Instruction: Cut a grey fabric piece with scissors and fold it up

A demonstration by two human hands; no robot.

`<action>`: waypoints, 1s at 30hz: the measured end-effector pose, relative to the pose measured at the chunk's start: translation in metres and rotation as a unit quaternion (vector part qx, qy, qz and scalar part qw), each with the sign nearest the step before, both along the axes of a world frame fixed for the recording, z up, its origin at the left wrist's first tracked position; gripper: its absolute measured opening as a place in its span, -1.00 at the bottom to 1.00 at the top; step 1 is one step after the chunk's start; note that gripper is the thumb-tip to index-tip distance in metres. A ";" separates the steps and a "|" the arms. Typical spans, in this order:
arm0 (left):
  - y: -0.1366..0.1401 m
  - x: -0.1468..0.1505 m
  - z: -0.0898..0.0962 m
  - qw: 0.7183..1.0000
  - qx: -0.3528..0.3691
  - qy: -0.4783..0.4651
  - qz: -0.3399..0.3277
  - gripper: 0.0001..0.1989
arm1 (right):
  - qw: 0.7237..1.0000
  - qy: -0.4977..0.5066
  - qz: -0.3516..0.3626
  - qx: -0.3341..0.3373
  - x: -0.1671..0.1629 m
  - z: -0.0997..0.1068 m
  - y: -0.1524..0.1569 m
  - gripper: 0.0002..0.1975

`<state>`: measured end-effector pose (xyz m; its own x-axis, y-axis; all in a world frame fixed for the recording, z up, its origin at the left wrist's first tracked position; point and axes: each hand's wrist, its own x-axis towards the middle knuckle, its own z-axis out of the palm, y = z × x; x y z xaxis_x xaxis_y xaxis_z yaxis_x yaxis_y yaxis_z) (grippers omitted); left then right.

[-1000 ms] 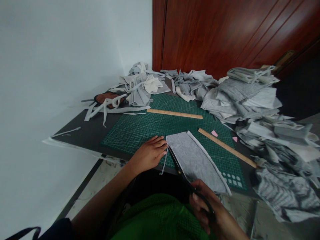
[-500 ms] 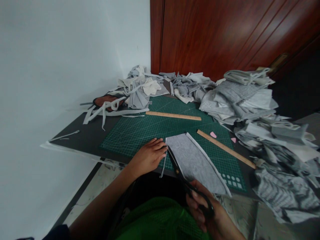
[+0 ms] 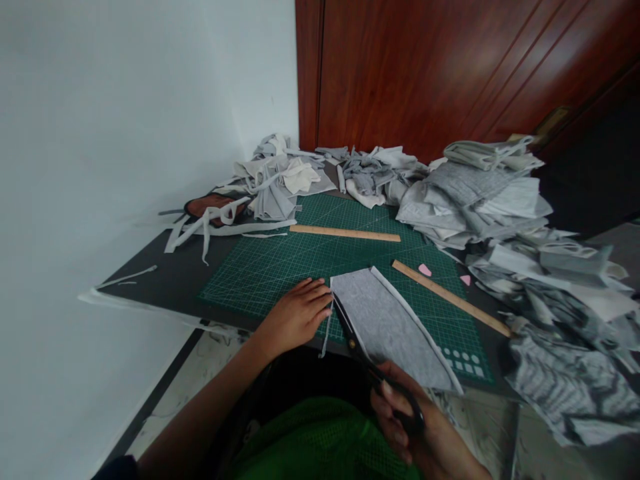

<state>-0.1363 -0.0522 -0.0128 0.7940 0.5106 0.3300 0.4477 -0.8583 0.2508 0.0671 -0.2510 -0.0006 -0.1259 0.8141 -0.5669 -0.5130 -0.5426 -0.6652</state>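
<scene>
A grey fabric piece (image 3: 387, 320) with a pale folded strip along its right edge lies on the green cutting mat (image 3: 260, 267), its lower end past the table's front edge. My right hand (image 3: 397, 407) is wrapped round the handles of black scissors (image 3: 353, 343), whose blades lie along the fabric's left edge. Flat on the mat, fingers stretched out, my left hand (image 3: 300, 313) has its fingertips beside the fabric's upper left corner and the blade tips. A narrow cut strip (image 3: 327, 330) hangs down from there. Whether the left fingertips press on this strip I cannot tell.
Two wooden rulers (image 3: 345, 233) (image 3: 450, 297) lie on the mat, with pink chalk pieces (image 3: 425, 269) near the right one. Heaps of grey fabric (image 3: 475, 193) line the back and right. Scraps and strips (image 3: 275, 177) are piled at back left, against the wall.
The view has shifted very slightly. Both hands, the scissors and the fabric keep nearly the same places.
</scene>
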 end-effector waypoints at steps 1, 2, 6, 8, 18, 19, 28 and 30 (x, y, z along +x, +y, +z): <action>0.000 0.000 0.000 1.000 -0.002 0.000 0.007 -0.70 | 1.000 -0.008 0.000 -0.005 -0.001 0.001 0.000 -0.53; 0.000 0.001 0.001 1.000 0.000 -0.001 0.012 -0.67 | 1.000 -0.016 -0.001 -0.007 -0.001 0.002 0.000 -0.52; 0.001 0.000 0.001 1.000 0.016 0.007 0.003 -0.49 | 0.999 -0.041 0.003 0.005 -0.003 0.004 0.002 -0.50; 0.002 -0.001 -0.001 1.000 0.010 0.013 -0.003 -0.52 | 0.998 -0.053 0.008 0.014 -0.003 0.004 0.003 -0.50; 0.003 -0.001 0.004 0.999 -0.017 0.033 0.015 -0.38 | 0.997 -0.077 0.019 0.013 -0.001 0.007 -0.002 -0.49; 0.003 -0.001 0.005 0.999 -0.018 0.043 0.003 -0.42 | 0.997 -0.078 0.019 0.014 0.000 0.007 -0.002 -0.50; 0.004 -0.003 -0.002 0.999 -0.007 0.016 0.034 -0.64 | 0.995 -0.092 0.038 0.005 0.010 0.004 -0.007 -0.49; 0.003 -0.003 -0.002 0.999 -0.004 0.019 0.036 -0.64 | 0.994 -0.097 0.046 -0.004 0.014 0.005 -0.007 -0.46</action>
<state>-0.1390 -0.0496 -0.0143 0.7674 0.5690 0.2955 0.5172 -0.8217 0.2392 0.0814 -0.2580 0.0041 -0.0869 0.7993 -0.5946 -0.3241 -0.5870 -0.7419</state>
